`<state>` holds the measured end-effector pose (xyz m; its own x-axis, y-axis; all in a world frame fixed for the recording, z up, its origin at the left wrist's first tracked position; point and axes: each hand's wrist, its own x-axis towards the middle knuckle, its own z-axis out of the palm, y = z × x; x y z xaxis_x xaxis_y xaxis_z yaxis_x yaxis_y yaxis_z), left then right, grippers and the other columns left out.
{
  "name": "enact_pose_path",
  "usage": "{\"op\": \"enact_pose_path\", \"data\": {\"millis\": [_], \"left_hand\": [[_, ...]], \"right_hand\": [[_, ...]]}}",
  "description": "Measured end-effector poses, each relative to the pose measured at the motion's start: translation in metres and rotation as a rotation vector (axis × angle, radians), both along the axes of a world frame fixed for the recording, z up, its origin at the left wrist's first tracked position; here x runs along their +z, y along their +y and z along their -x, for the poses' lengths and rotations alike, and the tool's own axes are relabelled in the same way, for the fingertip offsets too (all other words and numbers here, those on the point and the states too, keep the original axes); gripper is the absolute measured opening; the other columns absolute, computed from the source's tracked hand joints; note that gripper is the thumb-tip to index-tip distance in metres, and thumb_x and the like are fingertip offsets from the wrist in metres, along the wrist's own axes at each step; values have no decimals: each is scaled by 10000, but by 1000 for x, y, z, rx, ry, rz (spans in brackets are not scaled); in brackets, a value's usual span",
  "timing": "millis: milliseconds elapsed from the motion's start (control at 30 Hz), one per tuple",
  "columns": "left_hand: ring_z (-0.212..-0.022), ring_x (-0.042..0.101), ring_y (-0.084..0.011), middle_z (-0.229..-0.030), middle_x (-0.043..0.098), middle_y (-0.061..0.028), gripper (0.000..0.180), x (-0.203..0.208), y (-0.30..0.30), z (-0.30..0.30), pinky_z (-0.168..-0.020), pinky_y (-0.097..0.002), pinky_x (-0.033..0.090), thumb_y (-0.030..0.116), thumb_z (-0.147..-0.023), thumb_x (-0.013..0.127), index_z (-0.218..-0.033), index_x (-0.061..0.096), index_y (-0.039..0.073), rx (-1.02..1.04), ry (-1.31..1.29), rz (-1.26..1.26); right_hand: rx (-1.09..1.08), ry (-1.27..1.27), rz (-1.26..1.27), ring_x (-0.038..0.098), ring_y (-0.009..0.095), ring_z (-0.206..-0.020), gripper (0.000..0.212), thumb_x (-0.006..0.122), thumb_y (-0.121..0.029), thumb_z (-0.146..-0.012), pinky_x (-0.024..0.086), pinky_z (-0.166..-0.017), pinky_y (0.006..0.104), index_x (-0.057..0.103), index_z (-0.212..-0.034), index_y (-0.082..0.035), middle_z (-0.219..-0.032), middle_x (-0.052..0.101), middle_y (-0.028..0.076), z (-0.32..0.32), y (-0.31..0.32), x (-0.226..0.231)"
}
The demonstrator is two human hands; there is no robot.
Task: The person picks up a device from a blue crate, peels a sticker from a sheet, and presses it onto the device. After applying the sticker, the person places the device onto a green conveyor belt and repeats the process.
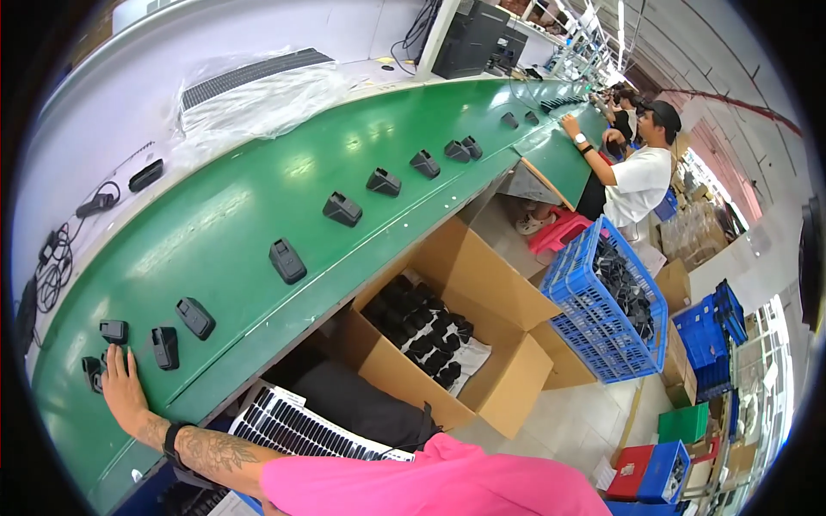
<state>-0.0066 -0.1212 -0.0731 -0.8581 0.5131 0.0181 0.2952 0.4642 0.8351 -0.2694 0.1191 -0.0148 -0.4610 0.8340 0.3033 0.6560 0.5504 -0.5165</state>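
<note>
My left hand (126,389) reaches out over the green conveyor belt (284,189) at the far left. Its fingers are stretched and slightly apart, beside a small black plastic device housing (91,371); whether they touch it I cannot tell. Just beyond the fingertips lies another black housing (113,330). To the right of the hand are a third black housing (164,347) and a longer one (195,318). Several more, such as this black housing (287,261), lie spaced along the belt toward the upper right. My right hand is out of view.
An open cardboard box (508,378) with black parts stands below the belt's near edge. Beside it are a blue crate (564,318) of dark parts and a pink stool (561,230). A co-worker (638,176) sits farther along. Plastic-wrapped trays (258,86) and cables (53,262) line the far side.
</note>
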Motion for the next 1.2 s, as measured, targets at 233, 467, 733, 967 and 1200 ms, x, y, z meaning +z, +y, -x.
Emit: {"op": "enact_pose_path", "data": {"millis": [233,467,733,967,1200], "left_hand": [[-1274,417,-344,-1371,425,-264,686,-43,27,16,-1076,-406,325,311,-901,616,-1395,325,-66,-265,-89,-121],[-1230,445,-329,-1393,395,-226,790,-24,57,0,-1053,-399,336,287,-854,689,-1432,263,-42,3,-184,-39],[-1105,526,-215,-1284,512,-116,587,-30,43,24,-966,-339,402,233,-903,632,-1379,356,30,-93,-395,-79],[-1146,518,-223,-1313,497,-107,578,-17,34,30,-984,-345,406,207,-908,617,-1397,357,43,-40,-410,144],[-1111,511,-209,-1290,497,-110,517,-12,55,39,-953,-340,412,225,-930,584,-1362,358,52,45,-445,275]], "right_hand": [[246,49,159,389,405,-1234,328,641,-201,-750,286,-1078,469,638,-993,19,-1331,415,284,-50,-26,11],[702,530,518,383,448,-1257,558,777,-321,-687,309,-1058,466,622,-1139,-33,-1337,401,321,-462,-18,20],[-613,-156,684,503,410,-1128,547,792,-300,-614,422,-965,406,664,-1048,6,-1177,532,272,-781,-10,-177],[-685,-732,747,478,403,-1147,476,756,-275,-633,429,-959,427,672,-1025,-19,-1253,493,245,-831,17,-340],[-693,-755,786,429,432,-1166,354,651,-193,-718,392,-984,505,633,-1014,0,-1277,447,225,-832,26,-428]]}}
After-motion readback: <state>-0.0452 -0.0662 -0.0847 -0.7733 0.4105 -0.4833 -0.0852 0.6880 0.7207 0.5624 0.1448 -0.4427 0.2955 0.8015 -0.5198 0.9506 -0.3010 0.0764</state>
